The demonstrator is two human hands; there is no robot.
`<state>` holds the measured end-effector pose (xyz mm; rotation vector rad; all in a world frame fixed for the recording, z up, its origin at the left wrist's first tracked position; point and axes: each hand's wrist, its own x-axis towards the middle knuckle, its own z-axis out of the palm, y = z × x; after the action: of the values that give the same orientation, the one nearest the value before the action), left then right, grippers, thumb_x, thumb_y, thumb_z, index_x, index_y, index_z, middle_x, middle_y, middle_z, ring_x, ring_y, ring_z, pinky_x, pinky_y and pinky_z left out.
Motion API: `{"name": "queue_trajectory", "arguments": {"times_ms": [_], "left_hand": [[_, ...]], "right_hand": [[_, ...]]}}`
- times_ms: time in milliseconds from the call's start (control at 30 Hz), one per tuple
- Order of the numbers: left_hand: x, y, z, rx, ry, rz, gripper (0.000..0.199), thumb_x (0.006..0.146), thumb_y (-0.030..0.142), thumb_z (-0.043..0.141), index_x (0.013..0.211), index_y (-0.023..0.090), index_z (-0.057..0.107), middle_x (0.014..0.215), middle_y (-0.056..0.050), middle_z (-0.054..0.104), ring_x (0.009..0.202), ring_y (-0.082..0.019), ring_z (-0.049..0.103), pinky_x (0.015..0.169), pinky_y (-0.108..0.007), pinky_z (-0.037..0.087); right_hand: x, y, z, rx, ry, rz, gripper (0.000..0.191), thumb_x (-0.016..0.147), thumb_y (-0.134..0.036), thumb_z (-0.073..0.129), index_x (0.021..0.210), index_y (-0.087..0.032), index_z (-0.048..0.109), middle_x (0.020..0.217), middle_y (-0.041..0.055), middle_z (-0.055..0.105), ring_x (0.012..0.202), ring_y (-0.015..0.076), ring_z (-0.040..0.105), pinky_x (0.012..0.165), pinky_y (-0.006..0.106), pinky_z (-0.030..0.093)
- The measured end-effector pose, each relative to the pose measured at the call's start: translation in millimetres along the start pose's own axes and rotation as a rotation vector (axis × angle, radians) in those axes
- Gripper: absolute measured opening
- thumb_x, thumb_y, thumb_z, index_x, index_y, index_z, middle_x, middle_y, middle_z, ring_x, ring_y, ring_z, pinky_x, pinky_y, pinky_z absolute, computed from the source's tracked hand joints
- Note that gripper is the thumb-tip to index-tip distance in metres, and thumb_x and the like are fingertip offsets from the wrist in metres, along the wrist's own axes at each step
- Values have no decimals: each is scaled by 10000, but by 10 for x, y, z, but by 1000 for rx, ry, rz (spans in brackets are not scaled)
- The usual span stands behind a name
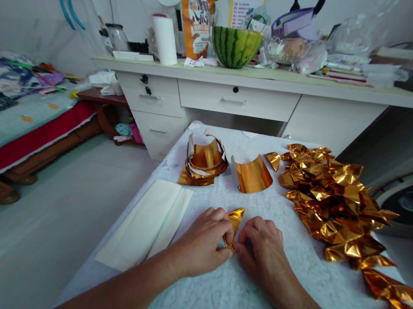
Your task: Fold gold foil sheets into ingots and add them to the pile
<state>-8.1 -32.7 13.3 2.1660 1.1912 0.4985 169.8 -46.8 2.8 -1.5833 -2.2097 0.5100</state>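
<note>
Your left hand (207, 240), in the head view, is curled in, with thumb and fingers drawn together on the left edge of a small gold foil piece (235, 218). Your right hand (264, 245) is bent over the other side, its thumb and forefinger pinched at the lower end of that piece. The foil piece lies between your two hands, on or just above the cloth-covered worktop (199, 308), its pointed top showing past your fingers. You seem to be in the middle of shaping it, pressing or twisting its narrow part. The next move, as I judge it, calls for a light, even pinch from both hands, so that the thin foil creases without tearing. Beyond your hands stand a curved gold sheet (253, 176) and, left of it, a stack of curled sheets (205, 159); a heap of folded foil (330, 197) spreads along your right side, and white paper (141, 225) lies to your left. Your fingers cover the middle and lower part of the foil piece, so its exact fold can't be made out, nor can the undersides of your fingertips. The heap's shapes overlap too much to count, and your forearms are cut off at the bottom edge.
</note>
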Motion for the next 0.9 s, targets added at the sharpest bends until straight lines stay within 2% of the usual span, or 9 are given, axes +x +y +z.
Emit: {"name": "queue_trajectory", "arguments": {"times_ms": [167,433,667,900], "left_hand": [[-6,18,-17,-2,-8,-6,101,761,142,647,798,201,574,955,-19,540,990,-206,496,880,-338,409],[7,24,-51,10,-44,28,155,820,51,506,785,193,559,922,-15,547,962,-184,502,887,-332,396],[18,19,-31,-10,-27,-15,110,759,174,679,771,195,571,942,-12,543,987,-202,495,876,-330,400],[-6,-5,31,-3,0,-22,123,757,166,682,776,203,566,947,-1,529,984,-192,487,872,-322,396]], "right_hand": [[-1,0,4,-5,-9,7,71,802,-168,649,747,-212,639,873,40,582,865,224,492,740,373,361],[-1,10,11,-8,-7,0,77,808,-183,647,740,-213,628,869,43,579,865,230,489,739,383,366],[4,-5,8,-14,-15,23,72,803,-165,642,745,-205,641,870,41,575,871,228,487,752,375,358],[-2,-5,26,-18,-13,35,62,804,-165,644,755,-203,638,875,46,575,874,236,479,757,374,347]]}}
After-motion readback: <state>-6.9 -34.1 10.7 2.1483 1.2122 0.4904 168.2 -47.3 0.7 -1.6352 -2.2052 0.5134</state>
